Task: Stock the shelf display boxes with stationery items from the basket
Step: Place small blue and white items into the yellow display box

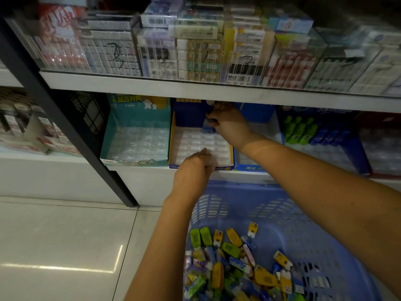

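A blue plastic basket stands on the floor at the lower right, holding several small stationery items in yellow, green and blue wrappers. On the low shelf sits a blue and yellow display box with a clear empty slot tray. My right hand reaches to the back of this box and pinches a small blue item upright over a back slot. My left hand has its fingers curled over the box's front edge. Whether it holds anything is hidden.
A teal display box with an empty tray stands to the left. Right of the middle box are a blue box and one with green and blue items. The white upper shelf edge hangs close above. A black post slants at left.
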The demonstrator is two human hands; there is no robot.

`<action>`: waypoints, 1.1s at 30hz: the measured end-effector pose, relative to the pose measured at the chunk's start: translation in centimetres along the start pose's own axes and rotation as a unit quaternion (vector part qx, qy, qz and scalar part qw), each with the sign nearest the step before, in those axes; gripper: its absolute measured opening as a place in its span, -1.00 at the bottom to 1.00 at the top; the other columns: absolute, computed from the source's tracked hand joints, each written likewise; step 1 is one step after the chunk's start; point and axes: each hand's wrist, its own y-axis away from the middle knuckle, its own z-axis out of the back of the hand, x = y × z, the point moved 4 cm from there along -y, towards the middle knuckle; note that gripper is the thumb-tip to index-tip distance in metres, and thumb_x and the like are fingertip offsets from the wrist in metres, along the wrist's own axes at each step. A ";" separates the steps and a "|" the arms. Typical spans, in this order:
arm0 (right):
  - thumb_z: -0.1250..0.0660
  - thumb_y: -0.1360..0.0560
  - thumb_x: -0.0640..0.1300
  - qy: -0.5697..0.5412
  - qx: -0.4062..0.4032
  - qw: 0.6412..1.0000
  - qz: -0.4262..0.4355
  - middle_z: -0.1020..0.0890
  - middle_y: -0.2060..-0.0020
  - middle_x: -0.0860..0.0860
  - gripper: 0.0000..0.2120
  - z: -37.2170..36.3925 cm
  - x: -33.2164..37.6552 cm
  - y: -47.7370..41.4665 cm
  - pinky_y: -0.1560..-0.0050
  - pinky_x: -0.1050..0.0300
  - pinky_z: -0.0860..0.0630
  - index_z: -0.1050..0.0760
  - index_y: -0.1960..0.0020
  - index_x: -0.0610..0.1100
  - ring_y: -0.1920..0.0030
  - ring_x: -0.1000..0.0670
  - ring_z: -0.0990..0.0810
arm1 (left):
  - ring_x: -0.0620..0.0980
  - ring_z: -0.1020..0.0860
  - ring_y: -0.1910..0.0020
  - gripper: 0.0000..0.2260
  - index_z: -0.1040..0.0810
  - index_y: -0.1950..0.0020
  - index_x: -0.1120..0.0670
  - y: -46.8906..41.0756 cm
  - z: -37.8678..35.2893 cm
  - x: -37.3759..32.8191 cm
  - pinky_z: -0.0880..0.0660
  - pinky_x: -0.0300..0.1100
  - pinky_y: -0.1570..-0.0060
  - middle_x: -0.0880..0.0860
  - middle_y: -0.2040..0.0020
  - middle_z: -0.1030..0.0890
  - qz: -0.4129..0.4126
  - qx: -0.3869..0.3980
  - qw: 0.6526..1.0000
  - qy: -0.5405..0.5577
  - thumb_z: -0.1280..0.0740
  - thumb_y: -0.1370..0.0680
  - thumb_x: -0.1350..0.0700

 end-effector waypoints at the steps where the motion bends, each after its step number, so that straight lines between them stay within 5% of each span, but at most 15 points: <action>1: -0.16 -0.61 -0.16 -0.006 0.016 1.000 -0.003 -0.34 -0.40 -0.12 -0.64 0.3 0.3 0.4 -0.32 0.25 -0.14 -0.37 -0.38 -0.20 -0.41 -0.09 -0.25 | 0.10 -0.41 -0.36 -0.74 -0.55 -0.25 0.20 0.2 0.2 -0.2 -0.39 -0.15 -0.22 0.11 -0.46 -0.35 -0.002 -0.002 1.000 0.002 -0.27 -0.58 0.19; 4: -0.27 -0.56 -0.11 -0.061 0.020 0.997 -0.037 -0.40 -0.33 -0.14 -0.57 1.5 0.5 3.3 -0.33 0.12 -0.28 -0.33 -0.41 -0.13 -0.33 -0.12 -0.37 | 0.09 -0.48 -0.27 -0.71 -0.51 -0.29 0.17 1.4 1.0 -0.9 -0.45 -0.14 -0.17 0.13 -0.36 -0.47 -0.023 -0.086 0.996 0.028 -0.27 -0.58 0.17; 7: -0.37 -0.49 -0.04 -0.183 0.009 0.979 -0.090 -0.55 0.22 0.02 -0.84 2.2 -0.6 8.8 0.19 0.14 -0.47 -0.55 0.02 -0.12 0.22 0.06 -0.50 | 0.02 -0.58 0.11 -0.85 -0.59 -0.06 0.13 3.0 0.6 -1.4 -0.50 -0.13 0.16 0.08 0.04 -0.63 -0.050 -0.149 0.985 0.069 -0.27 -0.59 0.10; 10: -0.42 -0.45 0.01 -0.221 0.161 0.955 -0.118 -0.57 0.31 0.06 -0.85 -0.1 -2.0 14.9 0.32 0.30 -0.40 -0.57 0.21 -0.06 0.31 0.14 -0.50 | 0.01 -0.42 0.37 -0.82 -0.53 0.20 0.14 3.8 -3.5 -0.7 -0.32 -0.12 0.36 0.13 0.34 -0.55 -0.008 -0.020 1.000 0.020 -0.27 -0.57 0.13; 12: -0.43 -0.45 -0.04 -0.208 0.292 0.924 -0.136 -0.61 0.29 -0.03 -0.84 -3.6 -2.8 18.5 0.21 0.17 -0.49 -0.61 0.15 -0.15 0.28 0.01 -0.57 | 0.01 -0.31 0.42 -0.71 -0.37 0.36 0.12 5.3 -7.8 0.0 -0.19 -0.11 0.39 0.15 0.42 -0.43 0.022 0.118 0.993 -0.019 -0.23 -0.57 0.17; 14: -0.41 -0.47 -0.11 -0.177 0.386 0.893 -0.149 -0.61 0.19 -0.19 -0.81 -7.6 -3.5 22.1 0.10 0.02 -0.48 -0.61 0.08 -0.26 0.18 -0.17 -0.55 | 0.05 -0.37 0.32 -0.78 -0.45 0.26 0.13 7.8 -12.3 0.7 -0.27 -0.13 0.31 0.22 0.24 -0.56 0.027 0.258 0.965 -0.047 -0.20 -0.60 0.17; 17: -0.42 -0.47 -0.16 -0.170 0.483 0.845 -0.152 -0.58 0.03 -0.20 -0.84 -12.2 -4.4 27.3 0.03 0.02 -0.48 -0.59 0.01 -0.23 0.06 -0.17 -0.53 | 0.15 -0.51 -0.04 -0.77 -0.53 -0.22 0.19 11.8 -16.8 1.9 -0.43 -0.05 0.00 0.22 -0.20 -0.55 0.043 0.413 0.908 -0.055 -0.23 -0.60 0.19; 21: -0.50 -0.38 -0.11 -0.200 0.519 0.820 -0.132 -0.59 -0.12 -0.07 -0.62 -14.8 -4.2 30.4 -0.08 0.04 -0.50 -0.56 -0.16 -0.16 -0.11 -0.10 -0.55 | 0.23 -0.49 -0.17 -0.72 -0.51 -0.28 0.21 14.2 -19.0 2.8 -0.41 -0.03 -0.06 0.23 -0.24 -0.51 0.015 0.516 0.847 -0.122 -0.24 -0.59 0.21; 25: -0.55 -0.31 -0.07 -0.193 0.511 0.834 -0.077 -0.60 -0.04 -0.11 -0.54 -16.7 -2.6 31.2 0.09 0.09 -0.49 -0.52 -0.13 -0.18 0.01 -0.09 -0.56 | 0.19 -0.48 -0.21 -0.65 -0.49 -0.34 0.17 14.2 -19.4 3.2 -0.43 -0.04 -0.14 0.19 -0.33 -0.48 0.021 0.541 0.829 -0.136 -0.29 -0.55 0.27; 30: -0.43 -0.43 -0.13 -0.166 0.481 0.860 -0.042 -0.57 0.10 -0.10 -0.75 -17.9 -2.9 31.6 0.22 0.18 -0.34 -0.55 -0.06 -0.20 0.12 -0.07 -0.50 | 0.14 -0.46 -0.27 -0.63 -0.50 -0.34 0.16 13.7 -19.7 3.6 -0.42 -0.09 -0.17 0.14 -0.34 -0.47 0.059 0.533 0.841 -0.074 -0.37 -0.52 0.20; 33: -0.38 -0.47 -0.19 -0.272 0.428 0.852 -0.132 -0.51 0.31 -0.04 -0.86 -17.4 -3.9 30.7 0.37 0.23 -0.29 -0.54 0.07 -0.27 0.28 0.03 -0.47 | 0.13 -0.53 -0.10 -0.72 -0.59 -0.20 0.18 13.0 -19.6 3.8 -0.44 -0.13 -0.03 0.17 -0.13 -0.59 0.086 0.473 0.877 0.001 -0.36 -0.55 0.08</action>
